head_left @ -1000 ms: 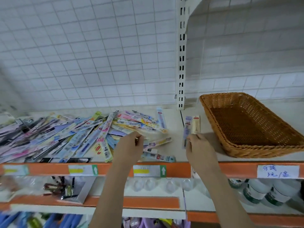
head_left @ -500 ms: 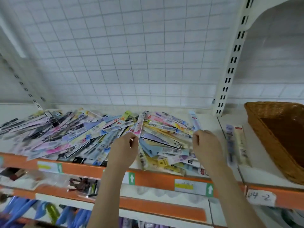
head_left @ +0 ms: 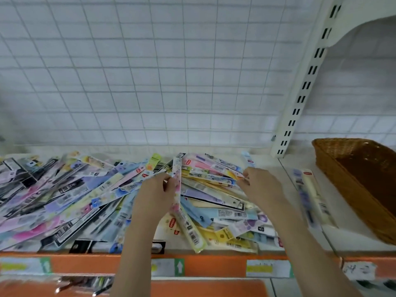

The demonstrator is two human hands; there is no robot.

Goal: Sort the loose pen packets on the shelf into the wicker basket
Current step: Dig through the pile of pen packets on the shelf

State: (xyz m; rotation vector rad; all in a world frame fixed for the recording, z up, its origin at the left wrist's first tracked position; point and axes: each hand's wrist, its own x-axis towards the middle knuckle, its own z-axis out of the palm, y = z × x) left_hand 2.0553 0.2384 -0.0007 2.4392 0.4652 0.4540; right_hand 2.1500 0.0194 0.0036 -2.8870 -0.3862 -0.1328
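Shelf (head_left: 267,166): left hand (head_left: 157,191) pinches floral packet (head_left: 177,183)

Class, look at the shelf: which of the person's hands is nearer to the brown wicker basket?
Right. The right hand is at the packet pile's right edge, closer to the brown wicker basket; the left hand is mid-pile, farther left.

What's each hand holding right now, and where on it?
Left hand pinches a pink floral pen packet partway along its length, near the middle. Right hand pinches the end of a packet in the pile.
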